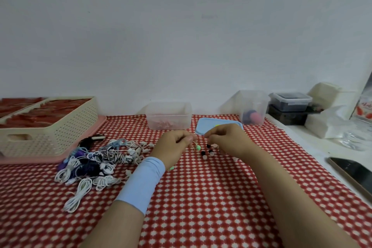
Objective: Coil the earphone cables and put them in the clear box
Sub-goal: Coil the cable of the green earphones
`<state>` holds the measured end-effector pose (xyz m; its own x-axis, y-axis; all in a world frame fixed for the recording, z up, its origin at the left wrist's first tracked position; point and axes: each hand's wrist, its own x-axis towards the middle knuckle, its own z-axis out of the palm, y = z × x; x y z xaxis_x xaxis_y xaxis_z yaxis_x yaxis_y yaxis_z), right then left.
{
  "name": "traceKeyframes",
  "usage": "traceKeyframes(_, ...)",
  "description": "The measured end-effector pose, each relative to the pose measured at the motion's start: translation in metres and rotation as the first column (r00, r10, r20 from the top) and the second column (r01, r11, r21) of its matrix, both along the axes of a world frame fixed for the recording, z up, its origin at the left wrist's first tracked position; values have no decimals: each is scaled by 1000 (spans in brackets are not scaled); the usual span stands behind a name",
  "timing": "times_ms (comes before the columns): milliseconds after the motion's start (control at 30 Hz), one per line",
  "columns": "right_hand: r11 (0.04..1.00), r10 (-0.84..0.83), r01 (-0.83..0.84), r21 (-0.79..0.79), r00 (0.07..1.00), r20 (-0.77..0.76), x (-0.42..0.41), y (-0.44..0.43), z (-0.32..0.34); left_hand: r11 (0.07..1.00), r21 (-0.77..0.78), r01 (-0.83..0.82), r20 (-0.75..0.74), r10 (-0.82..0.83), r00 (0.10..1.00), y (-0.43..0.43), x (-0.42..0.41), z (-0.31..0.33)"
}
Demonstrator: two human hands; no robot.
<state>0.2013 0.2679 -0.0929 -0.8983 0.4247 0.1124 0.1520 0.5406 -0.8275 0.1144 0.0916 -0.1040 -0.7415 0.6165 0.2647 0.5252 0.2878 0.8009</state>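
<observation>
On counter (201, 197): cream basket (50, 127) at 10 o'clock, earphone pile (96, 161) at 9. Clear box (168, 116) at 12, open, blue lid (201, 127) beside it; nothing blocks the path. Left hand (175, 147) pinches green-budded earphone (198, 147). Right hand (227, 141), fingers curled, seemingly pinches black-budded earphone (207, 151). Held close, probably for coiling.

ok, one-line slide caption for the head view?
Left hand and right hand pinch thin earphone cables over red checked tablecloth; tangled earphone pile left, low clear plastic box behind.
</observation>
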Motion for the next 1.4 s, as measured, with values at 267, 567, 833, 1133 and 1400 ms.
traceKeyframes(267,950,88,-101,-297,994,-59,6,-13,2,998,11,66,-37,-66,997,-6,5,1)
traceKeyframes(567,770,205,-186,-610,978,-38,3,-23,2,974,225,7,28,-14,1000,-5,5,0)
traceKeyframes(833,758,155,-200,-621,980,-126,3,-24,4,998,-18,-58,-32,57,998,-2,6,1)
traceKeyframes(1133,811,175,-255,-526,965,-197,3,-34,4,996,37,-79,87,75,993,3,4,3)
traceKeyframes(1400,802,28,-173,-572,967,-252,1,-32,7,934,320,-158,283,64,957,-1,6,8)
